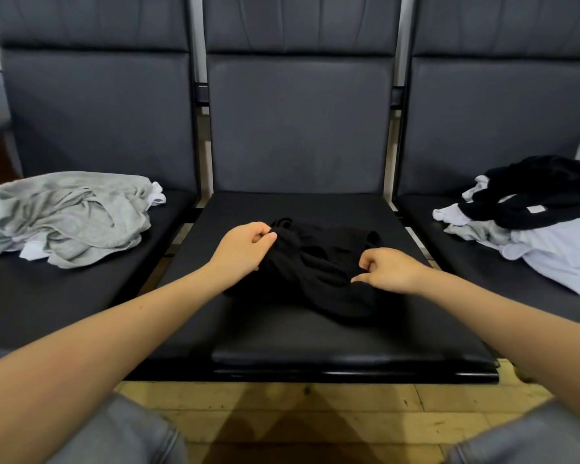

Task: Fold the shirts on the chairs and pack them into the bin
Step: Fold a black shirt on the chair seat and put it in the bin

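Both hands are on the black shirt (318, 272), bunched in a soft heap on the middle seat (315, 339). The left hand (245, 247) pinches cloth at the heap's far left end; the right hand (387, 269) has fingers curled into a fold at its right side. The heap's long line runs from far left to near right, so spreading means pulling the hands apart. Black on black hides the collar, probably near the left hand. Grey shirts (64, 219) lie crumpled left; a mixed pile (533, 222) sits right. No bin in sight.
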